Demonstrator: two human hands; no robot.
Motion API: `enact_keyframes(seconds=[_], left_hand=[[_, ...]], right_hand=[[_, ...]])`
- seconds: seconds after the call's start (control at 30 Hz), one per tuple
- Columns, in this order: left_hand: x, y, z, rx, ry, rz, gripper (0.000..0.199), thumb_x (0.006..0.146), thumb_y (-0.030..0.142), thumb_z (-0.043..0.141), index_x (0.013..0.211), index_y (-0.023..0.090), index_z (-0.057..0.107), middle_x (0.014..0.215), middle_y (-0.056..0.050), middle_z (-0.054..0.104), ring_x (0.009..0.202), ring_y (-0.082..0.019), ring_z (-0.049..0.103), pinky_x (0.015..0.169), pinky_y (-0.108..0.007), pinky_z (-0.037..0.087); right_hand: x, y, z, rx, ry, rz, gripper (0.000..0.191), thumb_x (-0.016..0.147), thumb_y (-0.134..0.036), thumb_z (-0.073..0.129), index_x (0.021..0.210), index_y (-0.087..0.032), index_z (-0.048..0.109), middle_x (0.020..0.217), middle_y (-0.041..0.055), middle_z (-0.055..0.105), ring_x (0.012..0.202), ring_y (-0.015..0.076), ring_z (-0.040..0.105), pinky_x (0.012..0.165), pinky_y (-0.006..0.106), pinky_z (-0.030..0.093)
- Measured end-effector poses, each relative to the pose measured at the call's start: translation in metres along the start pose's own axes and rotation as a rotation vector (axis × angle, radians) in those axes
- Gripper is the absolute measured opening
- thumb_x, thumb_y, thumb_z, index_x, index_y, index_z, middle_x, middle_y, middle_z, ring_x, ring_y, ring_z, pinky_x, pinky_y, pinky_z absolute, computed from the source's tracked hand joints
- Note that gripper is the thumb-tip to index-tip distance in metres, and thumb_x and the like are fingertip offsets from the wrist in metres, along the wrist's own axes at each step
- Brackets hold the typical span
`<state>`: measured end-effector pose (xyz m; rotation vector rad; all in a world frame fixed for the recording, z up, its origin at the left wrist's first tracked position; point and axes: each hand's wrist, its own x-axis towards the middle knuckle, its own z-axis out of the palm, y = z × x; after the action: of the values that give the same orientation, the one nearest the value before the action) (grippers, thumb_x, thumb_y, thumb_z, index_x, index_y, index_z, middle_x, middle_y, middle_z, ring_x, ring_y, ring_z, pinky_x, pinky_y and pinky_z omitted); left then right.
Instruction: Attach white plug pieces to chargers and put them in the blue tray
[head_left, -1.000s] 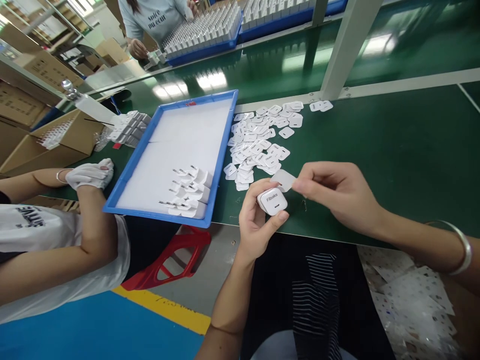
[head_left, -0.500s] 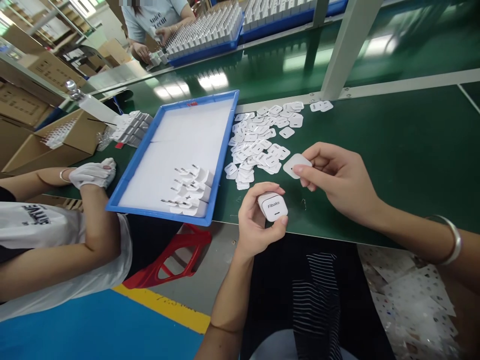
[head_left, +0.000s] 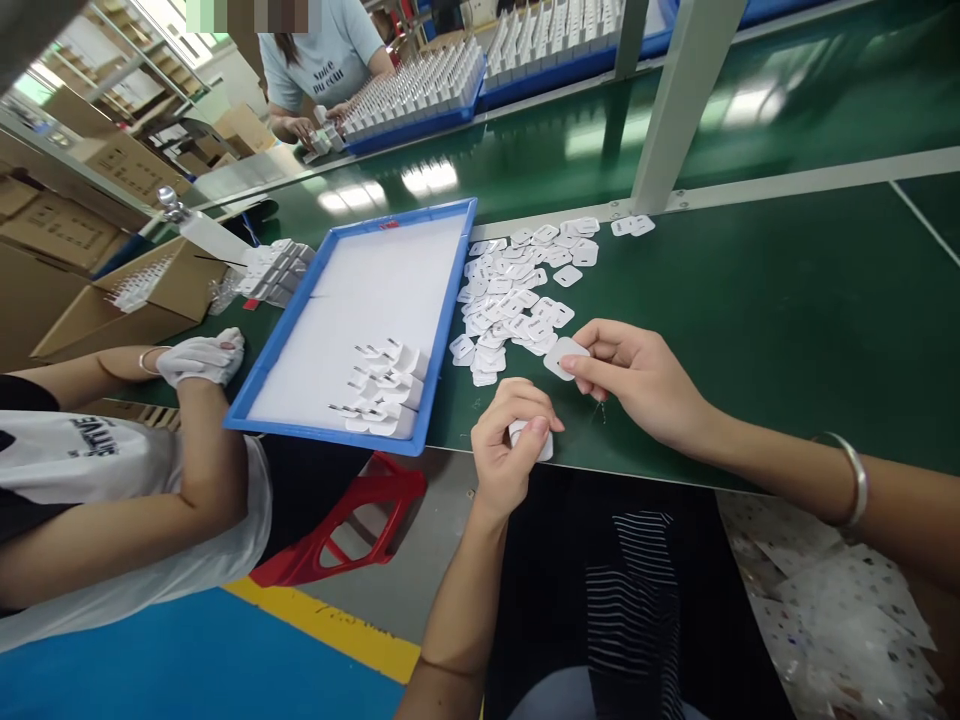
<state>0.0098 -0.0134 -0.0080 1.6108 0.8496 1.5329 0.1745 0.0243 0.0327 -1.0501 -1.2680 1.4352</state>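
My left hand (head_left: 501, 452) is closed around a white plug charger (head_left: 547, 450), just above the table's front edge. Its thumb lies across the charger's face and the fingers curl over the top, covering most of it. Up and to the right, my right hand (head_left: 637, 378) pinches a thin white rounded-square cover plate (head_left: 557, 357) with a small dark slot between thumb and fingers. The plate and the charger are apart. Behind both hands spreads a pile of similar white cover plates (head_left: 517, 300), some printed with lettering.
Left of the pile, a blue-rimmed tray (head_left: 426, 420) holds several white chargers (head_left: 401, 390), pins up. A gloved co-worker's hand (head_left: 201, 358) rests beyond it. A metal post (head_left: 667, 130) stands behind the pile. Across the line, another person handles chargers beside full trays (head_left: 420, 90).
My left hand has turned and closed further over the charger, hiding its printed face. My right hand has come left and slightly down with the cover plate.
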Motion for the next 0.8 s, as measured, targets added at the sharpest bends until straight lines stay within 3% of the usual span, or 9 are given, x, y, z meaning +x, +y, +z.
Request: enact_keyframes(seconds=[0.13, 0.23, 0.27, 0.33, 0.4, 0.53, 0.67, 0.8], left_hand=[[0.0, 0.002, 0.001, 0.061, 0.015, -0.059, 0.026, 0.095, 0.029, 0.057, 0.072, 0.019, 0.063, 0.072, -0.003, 0.059, 0.079, -0.018, 0.055, 0.079, -0.035, 0.043], [0.0, 0.002, -0.002, -0.014, -0.004, -0.109, 0.025, 0.095, 0.038, 0.057, 0.081, 0.019, 0.063, 0.083, -0.005, 0.059, 0.083, -0.018, 0.055, 0.078, -0.033, 0.044], [0.0, 0.002, -0.003, -0.047, -0.025, -0.111, 0.023, 0.091, 0.042, 0.063, 0.088, 0.019, 0.064, 0.089, -0.006, 0.059, 0.087, -0.019, 0.055, 0.079, -0.033, 0.044], [0.001, 0.002, -0.005, -0.093, -0.091, -0.112, 0.039, 0.08, 0.045, 0.076, 0.107, 0.021, 0.061, 0.102, -0.007, 0.057, 0.095, -0.02, 0.055, 0.082, -0.031, 0.046], [0.002, 0.003, -0.006, -0.106, -0.181, -0.144, 0.051, 0.077, 0.037, 0.081, 0.119, 0.023, 0.057, 0.11, -0.006, 0.056, 0.1, -0.019, 0.055, 0.085, -0.03, 0.047], [0.001, 0.004, -0.004, -0.127, -0.297, -0.211, 0.036, 0.085, 0.028, 0.074, 0.118, 0.024, 0.059, 0.112, -0.006, 0.057, 0.105, -0.019, 0.058, 0.089, -0.03, 0.048], [0.003, 0.014, -0.013, -0.105, -0.241, -0.238, 0.048, 0.087, 0.032, 0.073, 0.13, 0.025, 0.052, 0.112, -0.007, 0.064, 0.097, -0.019, 0.066, 0.087, -0.032, 0.053], [0.044, 0.043, -0.051, 0.226, -0.067, -0.213, 0.056, 0.087, 0.037, 0.072, 0.133, 0.029, 0.04, 0.1, -0.003, 0.068, 0.067, -0.011, 0.063, 0.064, -0.025, 0.053]], right_hand=[[0.0, 0.005, 0.003, 0.036, -0.026, 0.047, 0.03, 0.079, -0.039, 0.078, 0.076, -0.018, 0.056, 0.055, -0.0043, 0.054, 0.05, 0.0085, 0.047, 0.049, 0.023, 0.036], [0.0, 0.006, 0.004, 0.066, -0.027, 0.111, 0.029, 0.078, -0.037, 0.078, 0.075, -0.017, 0.057, 0.056, -0.0038, 0.055, 0.05, 0.0081, 0.046, 0.05, 0.023, 0.036], [0.0, 0.007, 0.003, 0.082, -0.021, 0.13, 0.028, 0.078, -0.036, 0.078, 0.075, -0.017, 0.057, 0.056, -0.0037, 0.055, 0.051, 0.0079, 0.045, 0.05, 0.023, 0.036], [0.002, 0.007, 0.001, 0.115, 0.0, 0.156, 0.025, 0.078, -0.032, 0.077, 0.074, -0.017, 0.058, 0.057, -0.0035, 0.055, 0.051, 0.0076, 0.045, 0.051, 0.023, 0.035], [0.003, 0.009, -0.001, 0.14, 0.027, 0.174, 0.023, 0.078, -0.03, 0.076, 0.072, -0.017, 0.058, 0.057, -0.0035, 0.054, 0.051, 0.0073, 0.044, 0.051, 0.023, 0.034], [0.007, 0.012, -0.006, 0.193, 0.063, 0.228, 0.023, 0.079, -0.028, 0.075, 0.07, -0.017, 0.057, 0.058, -0.0033, 0.052, 0.052, 0.0072, 0.042, 0.05, 0.023, 0.032], [0.01, 0.015, -0.008, 0.265, 0.079, 0.257, 0.019, 0.08, -0.024, 0.074, 0.072, -0.017, 0.058, 0.06, -0.0032, 0.051, 0.053, 0.0074, 0.041, 0.051, 0.022, 0.032], [0.01, 0.015, -0.008, 0.293, 0.083, 0.286, 0.017, 0.081, -0.02, 0.072, 0.072, -0.016, 0.058, 0.062, -0.0027, 0.049, 0.054, 0.0073, 0.04, 0.051, 0.022, 0.033]])
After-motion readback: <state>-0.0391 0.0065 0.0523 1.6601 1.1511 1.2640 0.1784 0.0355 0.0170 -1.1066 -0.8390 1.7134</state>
